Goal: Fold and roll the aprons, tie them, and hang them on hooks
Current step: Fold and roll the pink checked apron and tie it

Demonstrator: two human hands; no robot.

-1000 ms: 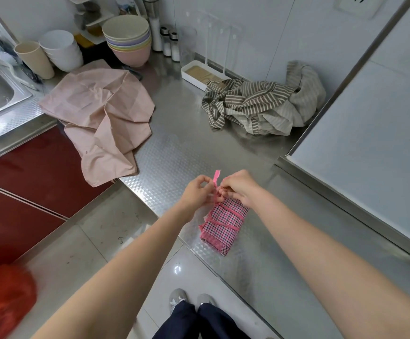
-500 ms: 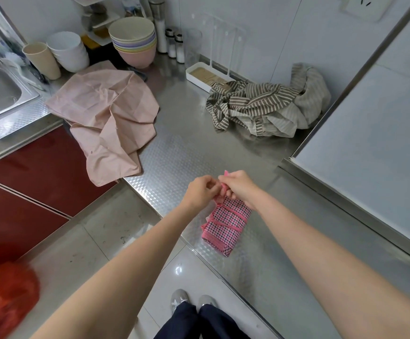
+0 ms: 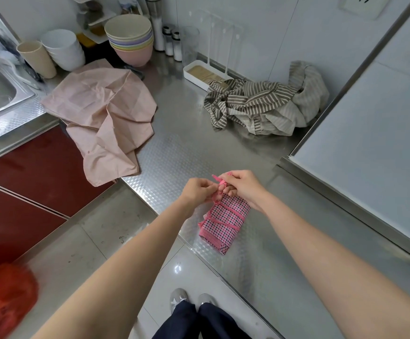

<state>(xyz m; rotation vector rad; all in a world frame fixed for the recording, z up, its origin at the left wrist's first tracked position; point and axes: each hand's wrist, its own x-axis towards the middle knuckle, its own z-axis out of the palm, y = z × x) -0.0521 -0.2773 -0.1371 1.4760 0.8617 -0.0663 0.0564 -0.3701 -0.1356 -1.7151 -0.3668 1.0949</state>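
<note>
The pink checked apron (image 3: 224,222) lies rolled into a tight bundle at the front edge of the steel counter (image 3: 199,148), wound round with its pink strap (image 3: 220,183); the step in hand looks like the tying. The left hand (image 3: 198,192) pinches the strap at the bundle's far end, fingers curled; the right hand (image 3: 242,188) has its fingers curled round the strap beside it, one finger apparently looped; whether a knot is formed I cannot tell. Next calls for drawing the ends tight, keeping the roll from loosening. The pale pink apron (image 3: 103,118) droops over the counter's left edge, unfolded; the striped apron (image 3: 265,104) sits heaped toward the back right corner; both wait.
</note>
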